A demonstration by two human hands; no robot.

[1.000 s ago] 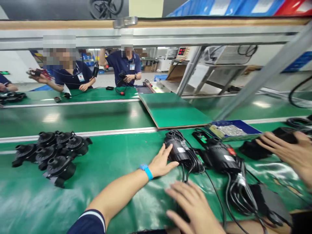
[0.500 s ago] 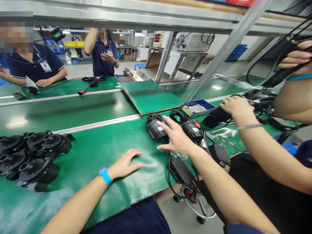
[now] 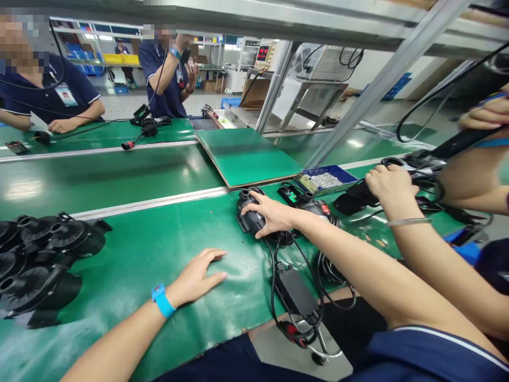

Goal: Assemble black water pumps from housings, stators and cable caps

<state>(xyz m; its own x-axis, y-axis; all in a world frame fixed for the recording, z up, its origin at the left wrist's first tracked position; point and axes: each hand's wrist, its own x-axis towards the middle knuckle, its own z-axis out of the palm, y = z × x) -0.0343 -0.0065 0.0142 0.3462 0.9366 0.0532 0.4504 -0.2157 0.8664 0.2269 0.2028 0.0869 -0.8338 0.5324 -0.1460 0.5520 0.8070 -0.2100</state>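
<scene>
My left hand, a blue band on its wrist, rests on the green table mat with fingers and thumb apart and nothing in them. My right hand reaches over a black water pump, its fingers and thumb curved around the body. From this pump black cables lead down to a black power adapter box at the table's front edge. A second black pump with a red label lies just beyond my right wrist, partly covered by my arm.
Several black pumps stand grouped at the left. A green board bridges the channel ahead, beside a blue tray of small metal parts. At the right, a co-worker's hand holds a black part. Two people work across the line.
My right hand has moved left and closed around the pump. My left hand stays on the mat. The co-worker's braceleted hand has shifted slightly at the black part.
</scene>
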